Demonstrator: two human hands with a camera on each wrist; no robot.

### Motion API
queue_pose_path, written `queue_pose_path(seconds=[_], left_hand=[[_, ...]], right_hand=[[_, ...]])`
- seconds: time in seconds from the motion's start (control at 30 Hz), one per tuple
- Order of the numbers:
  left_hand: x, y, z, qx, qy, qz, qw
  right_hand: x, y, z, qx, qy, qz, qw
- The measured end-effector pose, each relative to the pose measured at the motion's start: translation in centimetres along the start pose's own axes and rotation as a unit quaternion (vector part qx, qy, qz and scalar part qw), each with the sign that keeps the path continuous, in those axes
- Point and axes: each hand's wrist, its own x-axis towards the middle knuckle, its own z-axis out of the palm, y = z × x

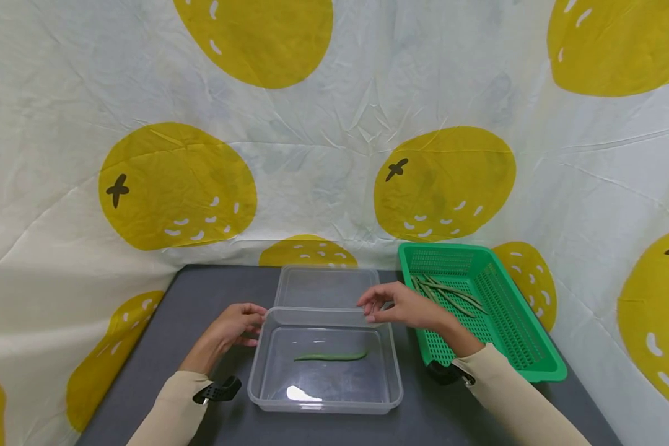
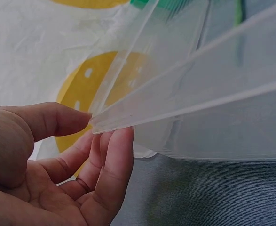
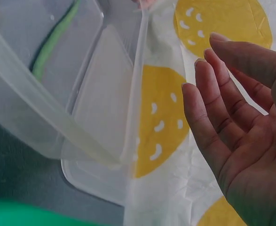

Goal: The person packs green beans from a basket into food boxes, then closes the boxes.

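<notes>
Left grip: left hand (image 1: pixel 234 325) pinches the clear container (image 1: pixel 326 407) at its 11 o'clock corner, thumb above, fingertips below the rim.
Right grip: right hand (image 1: pixel 404 305) holds nothing; thumb and fingers apart, beside the 1 o'clock corner.
Container: open-topped, between the hands, on dark table (image 1: pixel 415 424).
Bean: one green bean (image 1: pixel 330 357) on the container floor, lying 9-to-3 o'clock.
Lid: clear lid (image 1: pixel 326 288) lies flat at 12 o'clock, just beyond container.
Basket: green basket (image 1: pixel 507 322) at 2 o'clock, more beans (image 1: pixel 443 287) inside.
Hazard: judged, a one-cornered lift would twist the container and roll the bean toward 4 o'clock; a push toward 12 could shove the lid.
</notes>
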Motion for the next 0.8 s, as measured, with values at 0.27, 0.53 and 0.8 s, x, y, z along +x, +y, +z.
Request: queue_pose_path(seconds=[0.27, 0.53, 0.8], left_hand=[[0.0, 0.2, 0.0, -0.007, -0.009, 0.004, 0.9999], [-0.1, 0.3, -0.1, -0.006, -0.013, 0.006, 0.9999], [-0.1, 0.1, -0.2, -0.008, -0.012, 0.001, 0.9999]], right_hand=[[-1.3, 0.1, -1.6, -0.012, 0.01, 0.008, 0.9998], [-2.6, 1.1, -3.8, -0.008, 0.044, 0.014, 0.9989], [-3.6, 3.0, -5.7, -0.013, 0.059, 0.028, 0.9978]])
